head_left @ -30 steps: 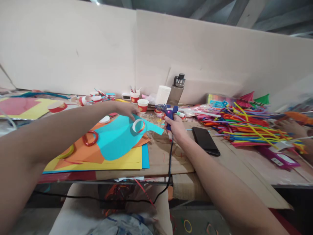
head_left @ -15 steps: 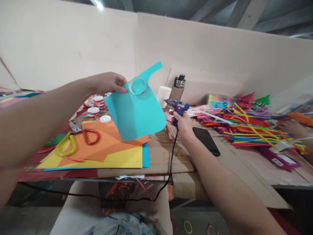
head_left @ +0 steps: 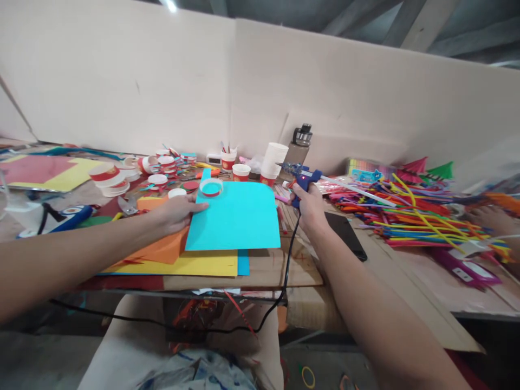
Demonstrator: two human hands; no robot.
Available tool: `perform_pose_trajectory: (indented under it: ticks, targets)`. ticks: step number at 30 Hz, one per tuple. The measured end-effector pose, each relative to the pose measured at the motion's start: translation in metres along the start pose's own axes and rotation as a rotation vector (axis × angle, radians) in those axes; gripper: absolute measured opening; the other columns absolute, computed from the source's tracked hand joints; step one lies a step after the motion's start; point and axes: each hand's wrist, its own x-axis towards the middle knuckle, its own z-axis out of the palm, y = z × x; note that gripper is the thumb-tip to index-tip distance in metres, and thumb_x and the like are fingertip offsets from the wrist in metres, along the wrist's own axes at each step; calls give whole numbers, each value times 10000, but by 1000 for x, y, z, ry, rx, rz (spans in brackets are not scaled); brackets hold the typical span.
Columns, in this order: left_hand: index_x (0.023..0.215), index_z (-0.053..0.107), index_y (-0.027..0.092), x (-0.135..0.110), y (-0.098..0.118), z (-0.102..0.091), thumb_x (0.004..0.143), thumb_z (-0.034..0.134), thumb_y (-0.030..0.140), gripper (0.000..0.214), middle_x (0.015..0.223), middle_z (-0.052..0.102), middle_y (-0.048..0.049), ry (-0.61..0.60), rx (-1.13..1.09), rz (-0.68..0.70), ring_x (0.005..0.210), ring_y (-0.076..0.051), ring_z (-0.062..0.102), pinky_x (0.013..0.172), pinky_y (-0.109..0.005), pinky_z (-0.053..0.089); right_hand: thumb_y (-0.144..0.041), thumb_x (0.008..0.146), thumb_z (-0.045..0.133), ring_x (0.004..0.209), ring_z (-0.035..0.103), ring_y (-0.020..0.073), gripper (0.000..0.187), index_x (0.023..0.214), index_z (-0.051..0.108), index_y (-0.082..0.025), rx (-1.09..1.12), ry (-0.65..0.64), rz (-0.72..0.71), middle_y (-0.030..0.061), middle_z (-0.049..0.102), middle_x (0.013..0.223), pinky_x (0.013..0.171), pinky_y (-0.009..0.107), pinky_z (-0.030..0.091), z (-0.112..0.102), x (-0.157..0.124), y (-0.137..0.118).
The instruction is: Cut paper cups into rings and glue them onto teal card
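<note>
My left hand [head_left: 179,214] pinches the left edge of a turquoise paper sheet [head_left: 239,219], which has a narrow strip sticking out at its upper left. On the sheet, close to my fingers, sits a ring cut from a paper cup [head_left: 211,187]. My right hand [head_left: 311,203] is wrapped round the handle of a blue glue gun [head_left: 304,179]. Its nozzle points left, and a white glue stick [head_left: 357,190] juts from its back. A black cord [head_left: 287,260] hangs from the handle. Orange paper [head_left: 162,250] and yellow paper [head_left: 215,264] lie beneath the sheet.
Cut cup pieces [head_left: 109,179] and stacked paper cups [head_left: 275,160] stand behind, beside a bottle [head_left: 299,145]. A phone [head_left: 345,235] lies right of the glue gun, near many pipe cleaners [head_left: 422,216]. Another person's hand [head_left: 493,219] is at the far right.
My left hand has lowered and turned the turquoise sheet, bringing the ring to its upper left. The glue gun has shifted slightly right, still in my right hand.
</note>
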Motion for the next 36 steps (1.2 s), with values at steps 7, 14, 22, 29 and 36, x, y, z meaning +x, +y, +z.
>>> perform_pose_trajectory:
  ticks: [7, 14, 22, 29, 36]
  targets:
    - [738, 675, 166, -4, -17, -3, 681, 829, 182, 165, 861, 767, -73, -33, 90, -185, 835, -193, 731, 797, -300, 614, -373, 733, 699, 534, 453, 108, 249, 848, 519, -245, -34, -44, 2, -59, 519, 644, 504, 243, 404, 2, -2, 3]
    - [660, 702, 165, 0, 21, -38, 578, 873, 474, 362, 675, 727, -100, -108, 737, -236, 604, -213, 695, 591, -304, 571, -376, 737, 692, 550, 476, 112, 249, 853, 519, -239, -69, -96, -3, -63, 512, 628, 511, 242, 402, 4, -6, 4]
    - [861, 720, 174, 36, 29, -37, 855, 560, 528, 389, 821, 727, -44, 102, 1071, 551, 768, -186, 658, 728, -270, 488, -383, 765, 640, 513, 481, 109, 203, 818, 515, -232, -160, -232, -16, -58, 527, 591, 505, 249, 392, 15, -26, -2]
    - [1108, 688, 169, 49, 21, -35, 940, 391, 525, 493, 1184, 705, -68, -273, 1118, 567, 1082, -215, 641, 936, -298, 469, -422, 766, 647, 530, 489, 103, 274, 894, 521, -215, -200, -340, 32, -65, 535, 594, 516, 237, 393, 21, -42, -9]
    - [1275, 619, 212, 55, 25, -45, 880, 557, 514, 501, 1385, 613, -69, -444, 1136, 540, 1243, -229, 577, 1019, -306, 450, -437, 773, 650, 514, 482, 101, 275, 840, 495, -220, -215, -372, 30, -58, 548, 594, 494, 236, 379, 24, -47, -12]
